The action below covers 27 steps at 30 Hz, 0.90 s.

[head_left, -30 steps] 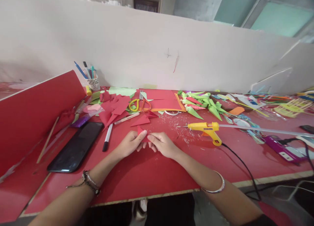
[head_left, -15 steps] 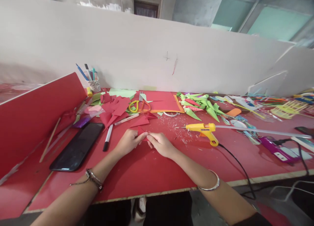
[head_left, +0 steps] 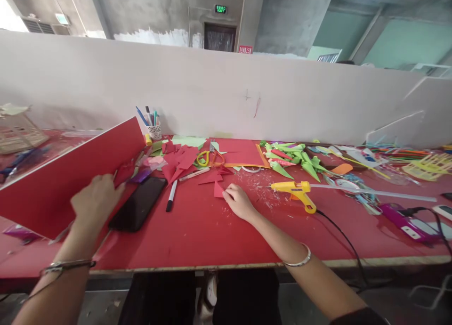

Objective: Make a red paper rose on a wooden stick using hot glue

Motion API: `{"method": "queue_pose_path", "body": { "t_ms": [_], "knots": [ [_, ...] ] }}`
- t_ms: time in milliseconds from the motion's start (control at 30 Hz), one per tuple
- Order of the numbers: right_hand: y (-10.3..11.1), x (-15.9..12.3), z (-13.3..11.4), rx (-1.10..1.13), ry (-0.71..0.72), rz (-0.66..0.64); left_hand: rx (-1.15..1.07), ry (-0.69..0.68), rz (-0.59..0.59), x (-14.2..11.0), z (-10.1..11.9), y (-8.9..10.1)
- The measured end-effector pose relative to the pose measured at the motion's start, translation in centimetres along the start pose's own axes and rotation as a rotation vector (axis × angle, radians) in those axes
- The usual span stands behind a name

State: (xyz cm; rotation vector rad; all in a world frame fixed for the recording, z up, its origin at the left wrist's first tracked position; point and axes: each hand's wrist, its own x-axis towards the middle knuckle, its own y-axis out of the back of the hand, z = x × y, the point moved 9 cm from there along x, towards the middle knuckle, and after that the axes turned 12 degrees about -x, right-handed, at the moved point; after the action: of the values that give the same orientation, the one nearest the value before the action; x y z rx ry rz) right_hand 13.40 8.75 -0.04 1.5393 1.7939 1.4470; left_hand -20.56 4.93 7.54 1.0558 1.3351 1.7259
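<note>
My right hand (head_left: 238,201) pinches a small folded piece of red paper (head_left: 218,190) between thumb and fingers, just above the table. Far to the left, my left hand (head_left: 96,200) reaches down beside the black phone (head_left: 138,205), in front of the standing red board (head_left: 70,174). Motion smears its curled fingers, and the hand itself hides what lies under it. The tip of a thin wooden stick (head_left: 115,174) shows just above those fingers; whether they grip it cannot be made out.
Red paper pieces (head_left: 181,160), scissors (head_left: 203,158) and a marker (head_left: 171,196) lie behind and left of my right hand. A yellow glue gun (head_left: 294,191) with its cord lies to the right. Green paper cones (head_left: 282,169) and a purple power strip (head_left: 406,223) are farther right.
My left hand has let go of the red paper and moved left to beside the phone. My right hand keeps the paper. The view has tilted up and shifted left.
</note>
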Motion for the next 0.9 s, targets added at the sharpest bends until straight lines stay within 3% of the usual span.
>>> {"method": "queue_pose_path", "body": {
  "t_ms": [100, 233, 333, 533, 633, 733, 833, 900],
  "knots": [
    [-0.2, 0.0, 0.1, -0.026, 0.007, -0.002, 0.021, 0.123, -0.25, -0.1, -4.3, -3.0],
    [-0.3, 0.0, -0.1, -0.059, 0.028, -0.017, 0.048, -0.026, -0.311, -0.3, -4.2, -4.5],
    [-0.2, -0.1, -0.3, -0.076, 0.054, -0.043, 0.062, -0.081, -0.277, -0.3, -3.4, -3.8],
    [0.8, -1.7, -0.7, -0.106, 0.129, -0.108, 0.142, -0.021, -0.201, -0.6, -3.0, -0.7],
    [1.5, -3.0, -0.6, -0.157, 0.145, -0.152, 0.103, -0.083, -0.152, -1.7, -0.6, 0.7],
    [2.0, -3.9, -0.4, -0.243, 0.135, -0.201, -0.015, -0.264, -0.127, -3.9, 4.5, 1.2],
    [3.1, -4.3, 0.2, -0.367, 0.032, -0.169, -0.157, -0.517, -0.221, -7.4, 10.7, -0.3],
    [4.6, -4.6, 0.2, -0.445, -0.031, -0.064, -0.183, -0.619, -0.297, -9.8, 13.8, -1.9]
  ]
}}
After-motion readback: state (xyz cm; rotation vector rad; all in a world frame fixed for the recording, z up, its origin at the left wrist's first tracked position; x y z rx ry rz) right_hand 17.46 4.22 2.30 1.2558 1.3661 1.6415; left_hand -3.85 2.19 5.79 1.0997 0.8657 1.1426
